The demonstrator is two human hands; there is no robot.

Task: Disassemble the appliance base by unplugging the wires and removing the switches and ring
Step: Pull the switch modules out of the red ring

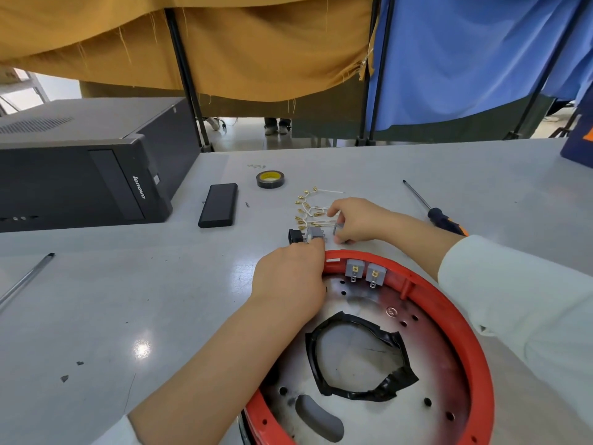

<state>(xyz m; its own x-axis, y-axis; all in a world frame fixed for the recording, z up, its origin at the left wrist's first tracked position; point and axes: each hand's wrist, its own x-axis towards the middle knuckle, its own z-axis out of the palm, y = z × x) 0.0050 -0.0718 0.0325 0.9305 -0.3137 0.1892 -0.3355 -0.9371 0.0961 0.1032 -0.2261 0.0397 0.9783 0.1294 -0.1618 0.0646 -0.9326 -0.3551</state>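
The round appliance base, a red ring (455, 313) around a metal plate (362, 303) with black tape at its centre hole, lies at the front right. Two grey switches (365, 273) sit in the ring's far wall. Beyond the ring, a grey switch (313, 234) and a black switch (295, 236) lie on the table. My left hand (290, 277) reaches over the ring's far rim, its fingertips on the loose grey switch. My right hand (356, 221) pinches another grey switch (337, 229) just above the table. Several white wires with brass terminals (309, 208) lie behind the hands.
A black computer tower (80, 175) lies at the left. A black power bank (219, 205), a roll of black tape (270, 179) and a small screw (247, 204) sit mid-table. A screwdriver (433, 210) lies at the right, a thin rod (25, 279) at the left edge.
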